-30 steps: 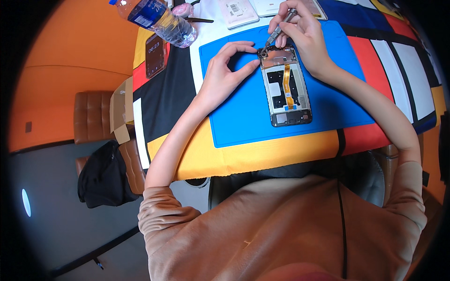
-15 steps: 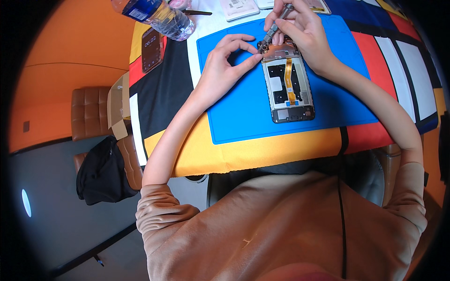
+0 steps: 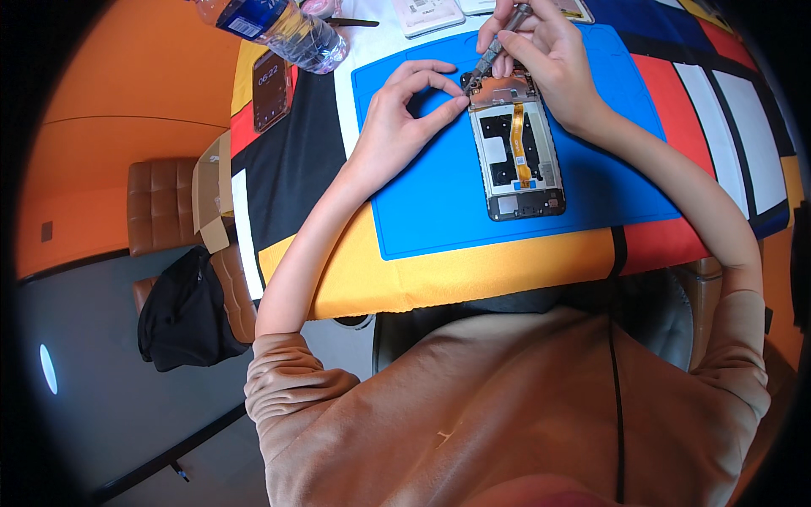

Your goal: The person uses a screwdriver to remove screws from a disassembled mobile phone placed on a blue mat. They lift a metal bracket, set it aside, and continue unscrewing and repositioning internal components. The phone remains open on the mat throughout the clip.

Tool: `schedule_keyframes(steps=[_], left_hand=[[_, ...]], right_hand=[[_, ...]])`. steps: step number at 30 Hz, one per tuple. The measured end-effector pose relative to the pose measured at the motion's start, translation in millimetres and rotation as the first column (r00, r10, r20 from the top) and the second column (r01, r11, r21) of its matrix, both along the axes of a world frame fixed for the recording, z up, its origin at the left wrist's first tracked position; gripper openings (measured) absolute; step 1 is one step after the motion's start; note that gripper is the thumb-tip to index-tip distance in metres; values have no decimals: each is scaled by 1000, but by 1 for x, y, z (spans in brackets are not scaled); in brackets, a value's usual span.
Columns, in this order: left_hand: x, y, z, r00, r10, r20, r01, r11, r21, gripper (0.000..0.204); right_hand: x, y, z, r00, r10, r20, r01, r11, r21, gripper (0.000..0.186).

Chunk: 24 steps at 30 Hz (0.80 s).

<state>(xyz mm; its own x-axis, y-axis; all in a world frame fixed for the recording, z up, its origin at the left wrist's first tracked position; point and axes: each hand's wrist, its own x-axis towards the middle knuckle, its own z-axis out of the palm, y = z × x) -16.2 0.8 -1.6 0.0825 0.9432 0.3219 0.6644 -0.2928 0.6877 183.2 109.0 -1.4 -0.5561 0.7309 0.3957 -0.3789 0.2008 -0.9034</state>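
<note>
An opened smartphone, with a yellow ribbon cable and exposed internal parts, lies on a blue mat. My left hand is at its upper left corner, thumb and forefinger pinched at the edge, other fingers curved on the mat side. Above the phone's top end, my right hand grips a slim metal screwdriver, tilted with its lower end at that same corner. The tip and any small part there are too small to make out.
A plastic bottle, a second phone and a black pen-like item are at upper left. Pale flat boxes lie behind the mat on the patterned cloth. A cardboard box and a black bag sit left of the table.
My left thumb and forefinger have closed together at the phone's corner. The screwdriver's lower end has moved slightly down-left toward them, and the whole view has shifted a little.
</note>
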Motion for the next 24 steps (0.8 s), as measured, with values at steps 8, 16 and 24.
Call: schedule_keyframes(steps=[8, 16, 24], left_hand=[[0, -1, 0, 1000, -3, 8, 3, 1000, -11, 20], [-1, 0, -1, 1000, -6, -14, 6, 1000, 1, 20], [-1, 0, -1, 1000, -3, 3, 3, 1000, -23, 20]], right_hand=[[-1, 0, 2, 1000, -1, 23, 0, 999, 33, 15], [0, -3, 4, 999, -8, 53, 6, 999, 39, 15], [0, -5, 1, 996, -24, 82, 11, 989, 149, 16]])
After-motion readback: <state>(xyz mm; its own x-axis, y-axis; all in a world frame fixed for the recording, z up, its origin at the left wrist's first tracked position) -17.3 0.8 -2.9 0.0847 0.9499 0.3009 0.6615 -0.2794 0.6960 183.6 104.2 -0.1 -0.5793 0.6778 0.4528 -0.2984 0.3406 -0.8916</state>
